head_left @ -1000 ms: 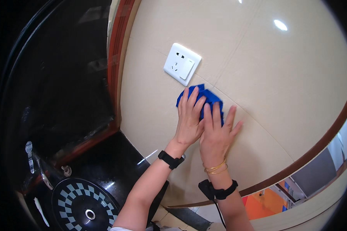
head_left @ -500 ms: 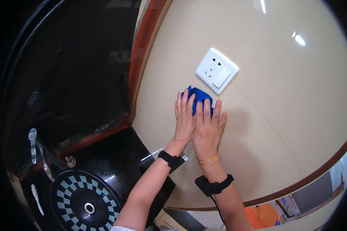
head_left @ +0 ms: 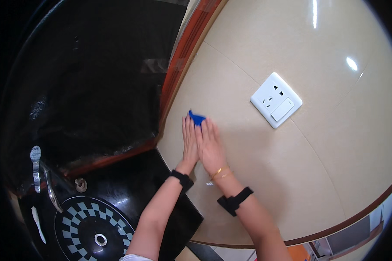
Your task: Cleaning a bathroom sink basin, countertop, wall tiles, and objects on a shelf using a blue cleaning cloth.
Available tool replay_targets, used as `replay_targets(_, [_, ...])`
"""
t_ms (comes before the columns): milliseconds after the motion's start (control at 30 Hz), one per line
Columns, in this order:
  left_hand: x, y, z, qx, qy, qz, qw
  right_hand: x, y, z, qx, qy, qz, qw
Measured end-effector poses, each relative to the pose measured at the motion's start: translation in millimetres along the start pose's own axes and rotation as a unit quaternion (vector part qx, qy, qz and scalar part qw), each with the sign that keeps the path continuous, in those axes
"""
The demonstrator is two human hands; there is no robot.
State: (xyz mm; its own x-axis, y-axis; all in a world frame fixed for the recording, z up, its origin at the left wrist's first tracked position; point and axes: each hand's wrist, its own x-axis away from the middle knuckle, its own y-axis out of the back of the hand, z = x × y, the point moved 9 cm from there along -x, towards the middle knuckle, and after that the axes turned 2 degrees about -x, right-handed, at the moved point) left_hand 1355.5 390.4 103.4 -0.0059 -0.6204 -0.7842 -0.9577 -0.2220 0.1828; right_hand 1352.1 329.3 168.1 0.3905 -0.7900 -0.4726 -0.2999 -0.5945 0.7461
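A crumpled blue cloth (head_left: 197, 118) is pressed against the beige tiled wall (head_left: 248, 165), only its upper part showing past my fingers. My left hand (head_left: 190, 141) lies along the cloth's left side with its fingers straight and close together, holding it to the wall. Beside it and touching it, my right hand (head_left: 211, 145) presses on the cloth from the right, fingers extended. The rest of the cloth is hidden beneath both hands. To their upper right, a white wall socket with a switch (head_left: 276, 100) is fixed on the wall.
At lower left, a black counter (head_left: 161, 174) holds a round basin with a checkered ring (head_left: 76, 222), a metal faucet (head_left: 52, 191) and a white brush-like item (head_left: 38, 224). A reddish-brown frame (head_left: 185, 56) borders the wall beside a dark glossy panel (head_left: 96, 78).
Both hands have slid the cloth left and down along the wall, farther from the socket. The view has shifted, and less of the cloth shows than before.
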Motion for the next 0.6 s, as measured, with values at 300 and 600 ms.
replay_targets(300, [-166.1,46.4,-31.3,0.024,-0.125,-0.069,0.989,-110.0,67.9,-43.7,0.121,-0.078,-0.112,0.983])
replay_targets(600, [8.6,1.1,54.6,-0.03,0.054,-0.046,0.997,-18.8,-37.5,20.1,0.048,-0.001,0.023,0.999])
